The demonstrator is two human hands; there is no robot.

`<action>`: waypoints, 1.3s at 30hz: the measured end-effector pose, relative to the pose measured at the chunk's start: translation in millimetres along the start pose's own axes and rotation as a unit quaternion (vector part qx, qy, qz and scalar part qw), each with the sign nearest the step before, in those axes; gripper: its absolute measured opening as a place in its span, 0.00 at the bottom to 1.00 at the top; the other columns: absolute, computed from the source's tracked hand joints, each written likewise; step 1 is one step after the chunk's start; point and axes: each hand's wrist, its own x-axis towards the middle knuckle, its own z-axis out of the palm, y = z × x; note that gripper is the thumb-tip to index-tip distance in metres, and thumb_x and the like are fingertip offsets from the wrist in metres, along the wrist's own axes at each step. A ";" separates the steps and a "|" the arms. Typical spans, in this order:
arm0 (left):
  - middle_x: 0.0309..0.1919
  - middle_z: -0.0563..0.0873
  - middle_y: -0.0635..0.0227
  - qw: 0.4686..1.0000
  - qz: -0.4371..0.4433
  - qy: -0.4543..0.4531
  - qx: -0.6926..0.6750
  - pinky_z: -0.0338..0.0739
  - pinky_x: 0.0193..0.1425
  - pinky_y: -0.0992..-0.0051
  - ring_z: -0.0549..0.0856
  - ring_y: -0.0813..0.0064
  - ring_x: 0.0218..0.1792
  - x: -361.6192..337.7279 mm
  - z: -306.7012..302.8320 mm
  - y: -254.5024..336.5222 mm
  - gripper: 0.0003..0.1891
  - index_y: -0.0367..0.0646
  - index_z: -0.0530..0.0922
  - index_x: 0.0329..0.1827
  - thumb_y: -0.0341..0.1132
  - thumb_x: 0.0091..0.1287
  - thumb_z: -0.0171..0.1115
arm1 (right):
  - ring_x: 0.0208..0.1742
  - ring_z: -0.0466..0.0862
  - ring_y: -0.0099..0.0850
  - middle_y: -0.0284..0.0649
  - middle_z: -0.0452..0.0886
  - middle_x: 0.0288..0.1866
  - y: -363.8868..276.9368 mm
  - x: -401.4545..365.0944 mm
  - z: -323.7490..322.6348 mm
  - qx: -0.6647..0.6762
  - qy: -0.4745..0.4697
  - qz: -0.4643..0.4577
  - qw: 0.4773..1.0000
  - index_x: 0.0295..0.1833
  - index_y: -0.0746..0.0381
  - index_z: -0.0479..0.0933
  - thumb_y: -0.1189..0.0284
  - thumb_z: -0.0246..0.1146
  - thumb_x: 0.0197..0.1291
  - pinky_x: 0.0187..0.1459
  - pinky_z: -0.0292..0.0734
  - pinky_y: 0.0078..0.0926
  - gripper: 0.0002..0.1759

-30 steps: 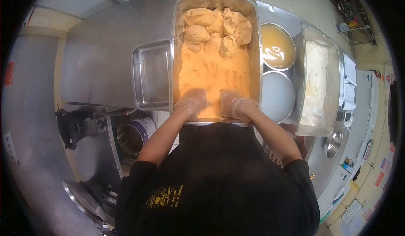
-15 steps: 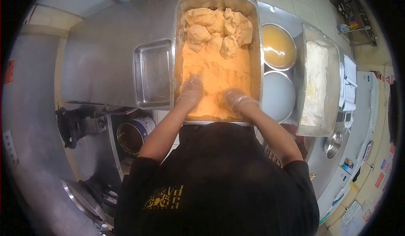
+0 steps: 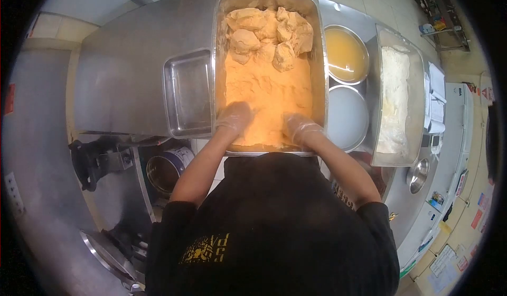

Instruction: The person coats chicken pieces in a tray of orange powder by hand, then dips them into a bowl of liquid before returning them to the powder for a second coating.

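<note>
A deep metal tray (image 3: pixel 322 84) holds loose orange powder (image 3: pixel 269 92), with several coated pieces (image 3: pixel 245 41) heaped at its far end. Both my hands wear clear gloves and are down in the near part of the tray. My left hand (image 3: pixel 236 117) touches the powder by the left wall; its fingers are smeared by motion. Toward the right wall, my right hand (image 3: pixel 300 127) is in the powder, its fingertips blurred and partly hidden.
Left of the tray lies a shallow empty metal pan (image 3: pixel 190 92). To the right are a round bowl of yellow liquid (image 3: pixel 346 55), a bowl of whitish liquid (image 3: pixel 347 117) and a long bin of white flour (image 3: pixel 393 100). A small steel bowl (image 3: pixel 418 175) sits farther right.
My left hand has drawn back a little toward me and to the left. My right hand stays near the same spot. The whole view has shifted slightly.
</note>
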 end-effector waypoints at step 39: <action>0.69 0.81 0.43 0.982 0.077 0.012 0.170 0.67 0.81 0.49 0.72 0.43 0.77 7.6 -26.3 24.7 0.20 0.39 0.89 0.57 0.43 0.69 0.64 | 0.64 0.87 0.53 0.53 0.82 0.70 2.0 70.7 -15.9 -0.090 0.205 -0.018 0.974 0.70 0.61 0.79 0.65 0.58 0.71 0.61 0.84 0.46 0.25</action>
